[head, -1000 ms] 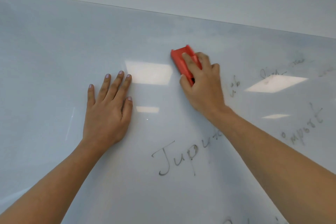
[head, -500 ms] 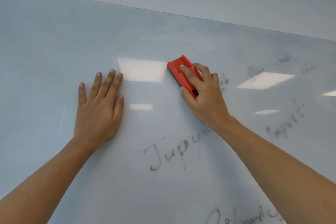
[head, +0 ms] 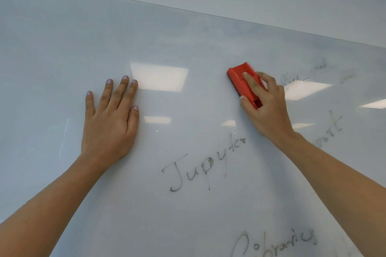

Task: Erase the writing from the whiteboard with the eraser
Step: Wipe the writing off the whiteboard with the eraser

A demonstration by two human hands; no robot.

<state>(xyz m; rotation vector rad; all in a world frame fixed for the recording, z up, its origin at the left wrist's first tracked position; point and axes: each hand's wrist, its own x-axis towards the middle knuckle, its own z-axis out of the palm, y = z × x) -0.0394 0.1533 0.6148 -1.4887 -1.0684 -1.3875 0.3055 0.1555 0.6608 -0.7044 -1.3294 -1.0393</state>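
Observation:
A glossy whiteboard [head: 62, 48] fills the view. My right hand [head: 265, 108] grips a red eraser [head: 242, 81] and presses it flat on the board, right of centre. My left hand [head: 110, 121] lies flat on the board with fingers spread, holding nothing. The word "Jupyter" [head: 200, 167] is written in black below and between the hands. Faint smudged words [head: 302, 76] sit just right of the eraser. A partly hidden word [head: 332, 131] shows beside my right wrist. More writing [head: 277, 244] runs along the bottom edge.
The board's top edge [head: 188, 11] slants across the upper view, with plain wall above it. Ceiling-light reflections [head: 158, 76] shine on the board between the hands and at the right. The board's left part carries no writing.
My right hand has carried the eraser to the right and a little down, uncovering the end of "Jupyter". The small smudged mark beside the hand no longer shows. The left hand stays flat on the board.

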